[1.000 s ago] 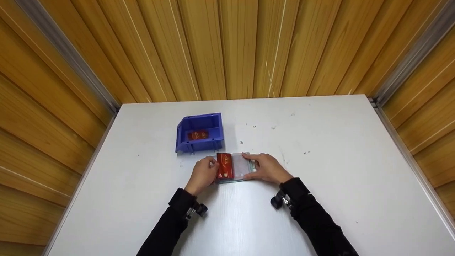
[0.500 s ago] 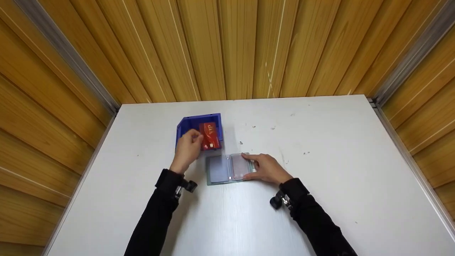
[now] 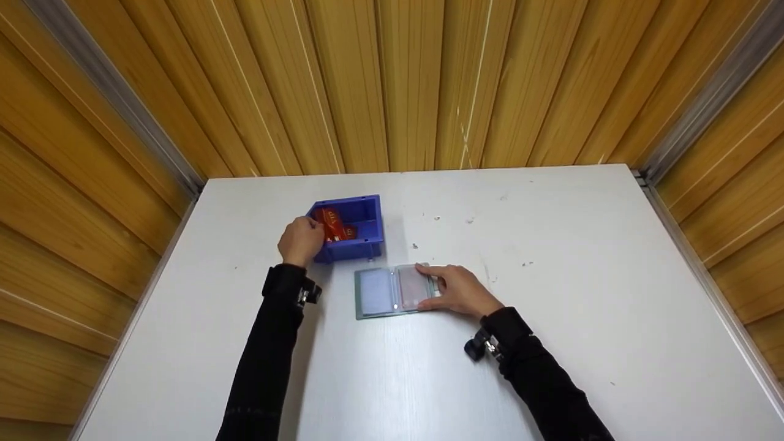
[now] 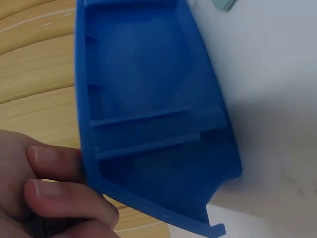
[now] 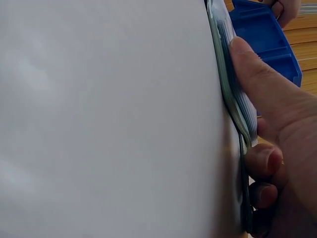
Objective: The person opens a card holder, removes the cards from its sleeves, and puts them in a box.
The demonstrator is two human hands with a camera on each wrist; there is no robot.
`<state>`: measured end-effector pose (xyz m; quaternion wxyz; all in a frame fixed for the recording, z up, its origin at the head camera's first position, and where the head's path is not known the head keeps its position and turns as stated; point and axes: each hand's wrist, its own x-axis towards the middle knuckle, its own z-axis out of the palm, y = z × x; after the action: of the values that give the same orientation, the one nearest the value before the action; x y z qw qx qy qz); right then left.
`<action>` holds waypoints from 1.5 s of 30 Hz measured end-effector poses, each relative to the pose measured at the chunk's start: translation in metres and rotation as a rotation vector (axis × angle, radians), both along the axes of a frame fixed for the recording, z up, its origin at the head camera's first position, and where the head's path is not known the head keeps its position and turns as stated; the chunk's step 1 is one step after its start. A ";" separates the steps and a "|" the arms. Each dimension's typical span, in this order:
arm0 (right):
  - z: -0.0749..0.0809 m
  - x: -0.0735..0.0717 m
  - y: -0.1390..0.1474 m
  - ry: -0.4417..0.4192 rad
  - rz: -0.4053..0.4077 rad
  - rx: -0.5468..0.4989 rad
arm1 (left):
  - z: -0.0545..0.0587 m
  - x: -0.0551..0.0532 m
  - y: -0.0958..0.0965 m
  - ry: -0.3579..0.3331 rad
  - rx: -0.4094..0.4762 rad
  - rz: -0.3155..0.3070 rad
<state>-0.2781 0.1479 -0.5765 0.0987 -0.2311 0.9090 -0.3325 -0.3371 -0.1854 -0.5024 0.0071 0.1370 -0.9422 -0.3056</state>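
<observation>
In the head view my left hand (image 3: pixel 302 240) is at the left end of the blue bin (image 3: pixel 350 252), fingers curled, pinching the edge of a red VIP card (image 3: pixel 331 224) inside it. Another red card (image 3: pixel 350 232) lies partly beneath that one. The left wrist view shows the curled left hand (image 4: pixel 64 193) beside the bin's outer wall (image 4: pixel 143 64); the card is hidden there. An open card holder (image 3: pixel 376 291) with clear sleeves lies on the table. My right hand (image 3: pixel 460 290) grips its right side, with the thumb on the sleeve edges (image 5: pixel 242 106) in the right wrist view.
The white table (image 3: pixel 551 257) stretches out on both sides of the hands. Behind it stands a wood-patterned wall (image 3: pixel 410 86). Small dark marks (image 3: pixel 528 264) dot the tabletop.
My left hand has taken the red card from over the card holder up and left into the bin. The left sleeve page is uncovered. My right hand has stayed put on the holder.
</observation>
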 end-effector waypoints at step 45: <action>0.002 0.001 -0.001 -0.018 -0.016 -0.013 | 0.017 0.032 0.037 0.342 -0.217 -0.128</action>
<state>-0.2772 0.1471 -0.5747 0.1029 -0.2214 0.9077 -0.3413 -0.3053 -0.1489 -0.4856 0.1624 0.0211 -0.9615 -0.2208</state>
